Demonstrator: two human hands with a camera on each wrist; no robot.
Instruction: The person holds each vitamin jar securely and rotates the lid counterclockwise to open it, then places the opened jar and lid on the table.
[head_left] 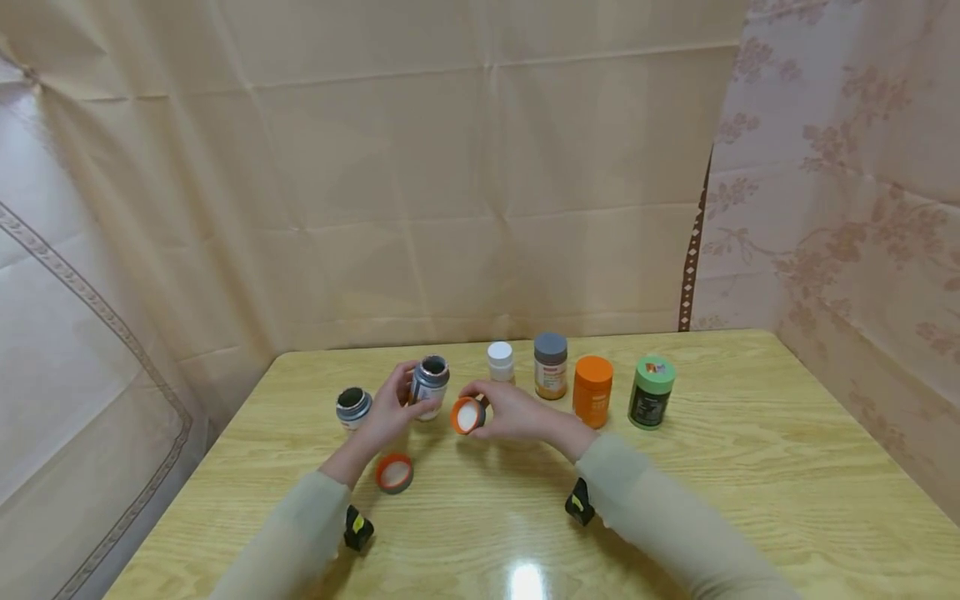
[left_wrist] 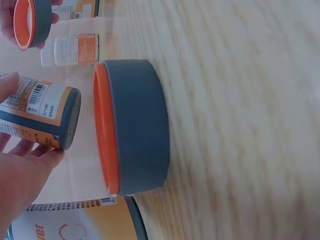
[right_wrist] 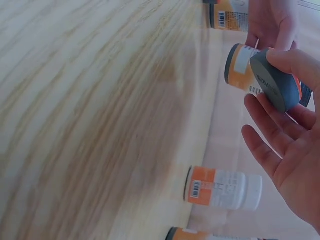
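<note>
My left hand (head_left: pixel 392 407) grips an uncapped supplement bottle (head_left: pixel 430 385) with a dark neck and a white, orange and grey label. In the left wrist view that bottle (left_wrist: pixel 42 112) is off the table, its dark base showing. Just to its right, my right hand (head_left: pixel 512 411) pinches a grey screw cap (head_left: pixel 468 415) by its edge, the orange rim and white liner facing me. The right wrist view has the cap's grey outer face (right_wrist: pixel 275 82) between thumb and fingers. A second grey cap (head_left: pixel 394 473) lies liner up on the table, near another uncapped bottle (head_left: pixel 353 407).
Behind the right hand stands a white-capped bottle (head_left: pixel 500 360). Rightward follow a grey-capped bottle (head_left: pixel 551 367), an orange jar (head_left: pixel 592 392) and a black jar with a green lid (head_left: pixel 652 392). A beige curtain (head_left: pixel 480 208) hangs behind the wooden table (head_left: pixel 480 533).
</note>
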